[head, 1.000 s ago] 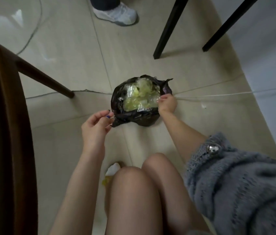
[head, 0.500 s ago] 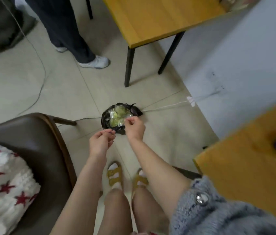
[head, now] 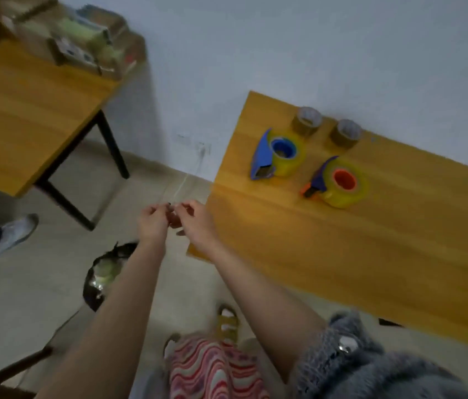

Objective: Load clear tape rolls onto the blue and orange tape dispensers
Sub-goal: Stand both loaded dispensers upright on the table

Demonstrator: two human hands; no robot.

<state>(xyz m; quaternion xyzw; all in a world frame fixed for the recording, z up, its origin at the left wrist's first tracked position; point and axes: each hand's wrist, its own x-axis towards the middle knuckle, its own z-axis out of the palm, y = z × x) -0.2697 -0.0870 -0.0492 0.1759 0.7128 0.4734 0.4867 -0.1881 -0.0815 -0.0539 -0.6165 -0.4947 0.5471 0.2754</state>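
Hands have risen from the crumpled black plastic bag (head: 94,286) on the floor. The left hand (head: 152,223) and right hand (head: 195,223) meet at the fingertips; I cannot tell if they pinch anything. On the wooden table (head: 342,254), the blue plastic tape dispenser (head: 264,152) and orange-hubbed tape dispenser (head: 343,181) both carry yellowish clear tape rolls (head: 355,194), so loading looks done.

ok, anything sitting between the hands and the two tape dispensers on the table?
Nothing visible. The left hand and right hand meet just off the left edge of the table; only bare tabletop lies between them and the blue dispenser, with the orange dispenser further right. The brown rolls sit behind both, by the wall.
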